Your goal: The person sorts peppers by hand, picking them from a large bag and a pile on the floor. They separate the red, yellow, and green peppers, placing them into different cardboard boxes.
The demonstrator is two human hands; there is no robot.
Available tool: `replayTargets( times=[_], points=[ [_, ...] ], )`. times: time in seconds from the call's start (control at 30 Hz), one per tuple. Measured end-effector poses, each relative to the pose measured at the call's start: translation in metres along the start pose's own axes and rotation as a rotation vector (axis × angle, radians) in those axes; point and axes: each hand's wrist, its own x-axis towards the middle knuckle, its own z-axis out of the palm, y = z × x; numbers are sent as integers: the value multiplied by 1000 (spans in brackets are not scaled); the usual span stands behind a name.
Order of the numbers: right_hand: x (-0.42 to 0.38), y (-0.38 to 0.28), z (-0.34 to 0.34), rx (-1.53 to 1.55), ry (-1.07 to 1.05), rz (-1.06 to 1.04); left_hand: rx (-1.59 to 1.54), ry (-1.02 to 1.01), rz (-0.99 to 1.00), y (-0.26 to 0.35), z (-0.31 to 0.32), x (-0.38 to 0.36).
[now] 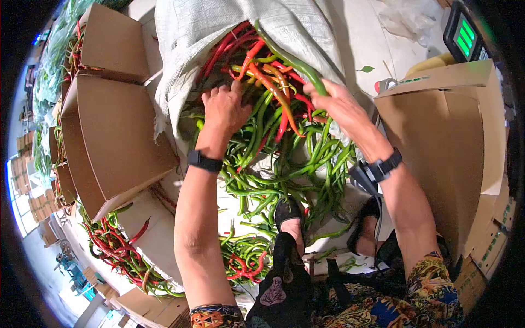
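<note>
A white woven sack (183,41) lies with its mouth toward me, spilling red, orange and green chili peppers (276,90). My right hand (342,106) is closed around one end of a long green chili pepper (290,57), whose other end points up over the sack's mouth. At the left side of the opening, my left hand (225,112) reaches among the peppers with its fingers curled. Its fingertips are partly hidden, so what they grip does not show. Below both hands, a heap of green chili peppers (322,158) spreads across the floor to my feet.
Open cardboard boxes stand on the left (117,131) and right (437,142). A scale display (465,38) glows green at the upper right. Red and green peppers (117,246) lie in a pile at the lower left. Clear plastic (407,19) lies at the back.
</note>
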Motion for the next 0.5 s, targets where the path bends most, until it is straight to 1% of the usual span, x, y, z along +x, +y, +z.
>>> replayTargets(
  times=[0.07, 0.1, 0.13, 0.23, 0.27, 0.3, 0.33, 0.37, 0.43, 0.47, 0.5],
  points=[
    [39, 29, 0, -272, 192, -223, -37, 39, 9, 5, 7, -21],
    [47, 27, 6, -407, 288, -336, -54, 60, 13, 4, 12, -28],
    [48, 26, 8, -168, 143, -239, -158, 129, 19, 2, 18, -32],
    [65, 9, 26, -321, 210, -225, -421, 198, 107, 8, 20, -43],
    [72, -3, 34, -468, 213, -203, -405, 114, -2, 23, 20, -50],
    [76, -19, 40, -617, 222, -186, -381, 93, -108, 23, 29, -44],
    [89, -6, 48, -793, 374, -245, -424, 99, -106, 19, 34, -41],
    [95, -7, 46, -754, 303, -187, -469, 104, -102, 14, 39, -38],
    [96, -21, 46, -684, 147, -74, -630, 44, -64, 9, 32, -40],
    [94, -26, 46, -709, 83, 27, -713, 15, -42, 8, 30, -40],
    [94, -25, 49, -740, 88, 40, -825, -7, -59, 8, 34, -40]
  ],
)
